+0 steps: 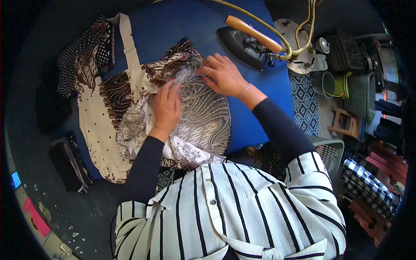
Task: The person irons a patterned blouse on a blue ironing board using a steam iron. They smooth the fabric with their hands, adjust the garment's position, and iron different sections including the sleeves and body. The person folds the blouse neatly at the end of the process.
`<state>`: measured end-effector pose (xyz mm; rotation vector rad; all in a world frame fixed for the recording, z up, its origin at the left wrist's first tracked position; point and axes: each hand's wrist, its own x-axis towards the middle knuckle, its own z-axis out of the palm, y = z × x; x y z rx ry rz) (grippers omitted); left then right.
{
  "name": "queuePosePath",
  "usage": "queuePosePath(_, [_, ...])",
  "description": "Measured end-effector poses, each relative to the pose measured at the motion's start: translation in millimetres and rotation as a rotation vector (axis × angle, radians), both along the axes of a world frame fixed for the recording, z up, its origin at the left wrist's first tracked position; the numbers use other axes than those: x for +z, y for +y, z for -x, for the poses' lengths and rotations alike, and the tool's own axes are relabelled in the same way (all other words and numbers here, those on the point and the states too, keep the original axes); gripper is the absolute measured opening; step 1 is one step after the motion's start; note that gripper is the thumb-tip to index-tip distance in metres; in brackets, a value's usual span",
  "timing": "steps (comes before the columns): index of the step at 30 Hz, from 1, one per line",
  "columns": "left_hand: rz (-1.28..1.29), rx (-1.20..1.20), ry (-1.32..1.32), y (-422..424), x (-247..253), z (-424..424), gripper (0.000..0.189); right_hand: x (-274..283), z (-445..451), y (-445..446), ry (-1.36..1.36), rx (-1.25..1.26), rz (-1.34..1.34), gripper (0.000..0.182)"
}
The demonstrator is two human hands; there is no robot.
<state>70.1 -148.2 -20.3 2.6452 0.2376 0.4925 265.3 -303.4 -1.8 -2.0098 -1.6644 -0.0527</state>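
Note:
A brown and cream patterned garment [204,113] lies partly bunched on a blue ironing surface [260,113]. My left hand [167,105] rests over its bunched middle, fingers pointing away from me. At the garment's upper right edge is my right hand [222,76], its fingers bent over the fabric; whether they pinch it cannot be told. A cream dotted part [97,130] spreads to the left, and a long cream strip [128,45] runs up from the cloth. Beyond my right hand, a black steam iron [243,45] with a wooden handle lies on the blue surface.
A brass-coloured tube [300,50] and a cable rise behind the iron, near a round metal plate [281,24]. Dark dotted cloth [71,55] lies at the upper left. On the right stand buckets [323,83], plastic baskets [360,97] and a brown stool [343,123].

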Motion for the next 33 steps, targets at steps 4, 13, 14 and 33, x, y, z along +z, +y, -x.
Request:
queuePosePath(4, [-0.041,0.068,0.082,22,0,-11,0.022,-10,-7,25,-0.009,0.128,0.090,0.019])
queuePosePath(13, [0.161,-0.061,0.111,31,-2,-16,0.007,-17,-11,23,-0.029,0.166,0.157,0.019])
queuePosePath(14, [0.169,-0.051,0.116,31,-2,-16,0.007,-18,-11,22,-0.042,0.164,0.175,0.019])
queuePosePath(33, [-0.195,0.034,0.163,10,-16,-19,0.030,-21,-17,4,-0.120,-0.063,0.125,0.021])
